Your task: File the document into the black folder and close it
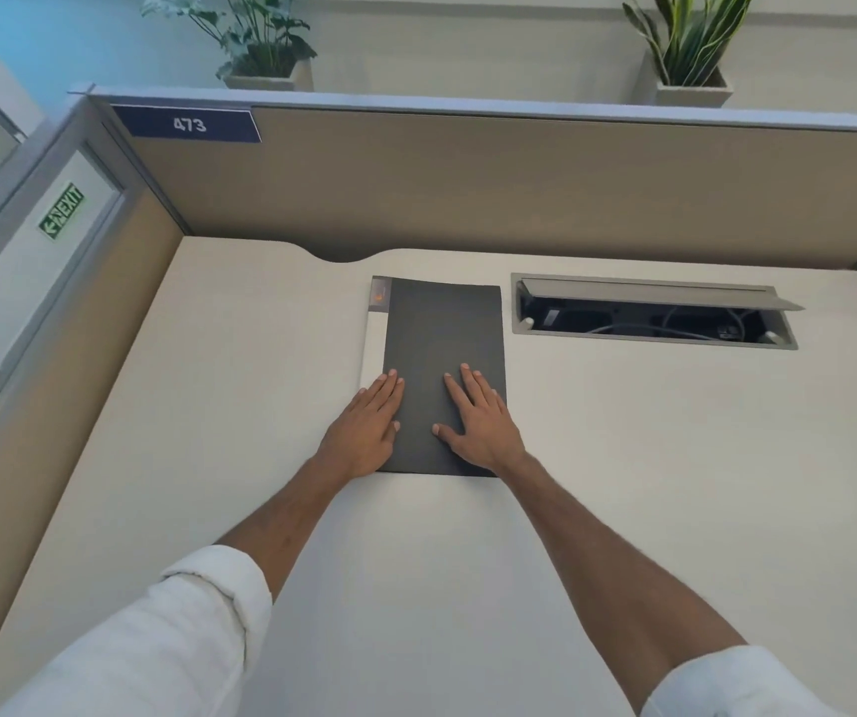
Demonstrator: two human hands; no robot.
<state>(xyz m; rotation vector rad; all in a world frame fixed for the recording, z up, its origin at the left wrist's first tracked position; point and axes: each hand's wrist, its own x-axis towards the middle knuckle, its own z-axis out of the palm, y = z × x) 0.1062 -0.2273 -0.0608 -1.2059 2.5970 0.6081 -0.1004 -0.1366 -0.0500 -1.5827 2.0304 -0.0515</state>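
Pressing the black folder (441,328) flat on the counter (648,458).
My left grip (364,429) and right grip (480,424) lay released and flat on it; the document (372,344) stuck out on its left.

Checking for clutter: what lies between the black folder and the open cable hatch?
Nothing. In the head view, only a narrow strip of bare desk separates the black folder from the cable hatch.

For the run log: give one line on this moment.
black folder: cover down | document: white edge shows left | left hand: flat on folder | right hand: flat on folder
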